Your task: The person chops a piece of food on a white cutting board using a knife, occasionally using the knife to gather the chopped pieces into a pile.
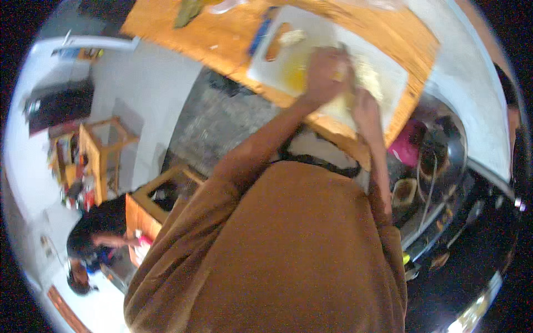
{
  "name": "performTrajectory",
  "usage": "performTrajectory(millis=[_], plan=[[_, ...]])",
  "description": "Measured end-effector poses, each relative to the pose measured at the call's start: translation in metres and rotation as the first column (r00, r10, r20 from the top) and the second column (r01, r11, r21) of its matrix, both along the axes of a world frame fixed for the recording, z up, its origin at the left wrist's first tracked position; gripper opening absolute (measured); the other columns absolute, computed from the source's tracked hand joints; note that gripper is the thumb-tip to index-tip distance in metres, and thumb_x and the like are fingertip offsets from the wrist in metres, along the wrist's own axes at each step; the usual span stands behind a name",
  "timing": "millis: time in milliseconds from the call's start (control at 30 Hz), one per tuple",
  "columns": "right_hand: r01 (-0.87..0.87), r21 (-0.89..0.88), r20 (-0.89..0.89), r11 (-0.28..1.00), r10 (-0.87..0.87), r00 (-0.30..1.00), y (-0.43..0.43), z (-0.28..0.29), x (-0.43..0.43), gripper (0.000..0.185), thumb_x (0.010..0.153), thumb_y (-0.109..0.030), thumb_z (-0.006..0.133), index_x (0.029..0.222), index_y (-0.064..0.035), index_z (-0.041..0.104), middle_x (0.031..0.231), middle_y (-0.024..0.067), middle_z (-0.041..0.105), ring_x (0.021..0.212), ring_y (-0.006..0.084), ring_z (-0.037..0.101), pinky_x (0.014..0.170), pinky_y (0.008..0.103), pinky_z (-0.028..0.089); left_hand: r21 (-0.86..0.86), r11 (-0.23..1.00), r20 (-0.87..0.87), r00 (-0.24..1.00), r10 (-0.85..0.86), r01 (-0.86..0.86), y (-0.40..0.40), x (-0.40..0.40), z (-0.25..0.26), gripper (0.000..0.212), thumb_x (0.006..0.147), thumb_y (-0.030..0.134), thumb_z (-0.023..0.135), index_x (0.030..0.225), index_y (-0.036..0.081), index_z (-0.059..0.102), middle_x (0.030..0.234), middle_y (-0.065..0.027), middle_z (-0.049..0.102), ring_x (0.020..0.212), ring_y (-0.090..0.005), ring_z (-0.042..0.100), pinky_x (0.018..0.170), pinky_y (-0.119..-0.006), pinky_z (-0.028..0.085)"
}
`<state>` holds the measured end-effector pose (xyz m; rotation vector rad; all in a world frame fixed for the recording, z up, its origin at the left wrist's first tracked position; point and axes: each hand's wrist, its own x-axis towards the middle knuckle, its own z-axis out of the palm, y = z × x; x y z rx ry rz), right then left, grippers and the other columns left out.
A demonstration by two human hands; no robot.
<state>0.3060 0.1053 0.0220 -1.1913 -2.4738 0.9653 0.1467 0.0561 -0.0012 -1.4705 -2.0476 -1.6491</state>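
Observation:
A white cutting board (391, 89) lies on the wooden table in front of me. My right hand (366, 106) grips what looks like a knife (349, 68); its dark blade is blurred and runs up along the other hand. With curled fingers, my left hand (329, 75) presses down over the middle of the board, right beside the blade. Whatever is under those fingers is hidden. Pale chopped food (368, 75) is heaped just right of the blade. Another small pale pile (292, 37) sits by the board's handle slot (277, 41). A yellow patch (295, 75) shows left of my left hand.
The wooden table (225, 50) carries a blue object (261, 31) by the board's left edge. Below its right side are a pink container (406, 143) and a large metal basin (456, 145). Another person (89, 245) is at a second wooden table (141, 212) on the left.

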Motion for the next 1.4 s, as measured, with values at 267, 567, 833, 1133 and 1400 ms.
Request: performTrajectory(millis=[267,567,833,1133,1400], plan=[[0.046,-0.229,-0.211,0.972,-0.095,0.973,-0.024,-0.02,0.026,0.043,0.106,-0.035,0.043,0.111,0.003,0.063,0.104,0.0168,0.068,0.092,0.0345,0.064,0.084,0.0439,0.05,0.307,0.616,-0.108,0.67,-0.735,0.725,0.077,0.177,0.08,0.025,0.075,0.04,0.073,0.079,0.016,0.073,0.084,-0.007,0.07,0.083,-0.03,0.066,0.071,-0.045,0.052],[0.183,-0.254,-0.145,0.95,-0.224,0.964,-0.031,-0.012,0.001,0.04,0.106,-0.032,0.044,0.108,0.0035,0.062,0.097,0.0146,0.065,0.086,0.0283,0.059,0.079,0.0407,0.048,0.058,0.384,0.022,0.384,-0.923,0.921,0.095,0.216,0.18,0.023,0.077,0.037,0.066,0.079,0.016,0.074,0.079,-0.0113,0.07,0.077,-0.0331,0.068,0.07,-0.047,0.054],[0.297,-0.235,-0.125,0.925,-0.332,0.935,-0.048,0.001,-0.023,0.037,0.107,-0.03,0.045,0.105,0.0038,0.061,0.091,0.0127,0.062,0.081,0.0228,0.055,0.075,0.0378,0.047,0.07,0.49,0.396,0.427,-0.813,0.869,0.076,0.098,0.199,0.019,0.072,0.03,0.064,0.078,0.015,0.074,0.071,-0.0138,0.069,0.066,-0.0367,0.068,0.067,-0.048,0.055],[0.578,-0.334,-0.004,0.745,-0.614,0.789,-0.071,0.034,-0.057,0.045,0.109,-0.034,0.04,0.094,0.0045,0.058,0.077,0.0172,0.058,0.071,0.0285,0.055,0.068,0.0398,0.046,-0.216,0.73,0.533,0.705,-0.468,0.648,-0.022,-0.084,0.011,0.031,0.087,0.0,0.065,0.118,0.002,0.066,0.104,-0.0148,0.068,0.087,-0.0255,0.068,0.075,-0.033,0.055],[0.563,-0.241,0.091,0.79,-0.56,0.824,-0.055,0.04,-0.08,0.04,0.11,-0.028,0.038,0.1,0.0039,0.059,0.079,0.0251,0.061,0.072,0.0398,0.062,0.067,0.0455,0.047,-0.346,0.503,0.425,0.61,-0.669,0.792,0.008,-0.101,0.002,0.029,0.087,0.002,0.068,0.116,-0.001,0.065,0.108,-0.0203,0.067,0.091,-0.0355,0.068,0.078,-0.038,0.056]])
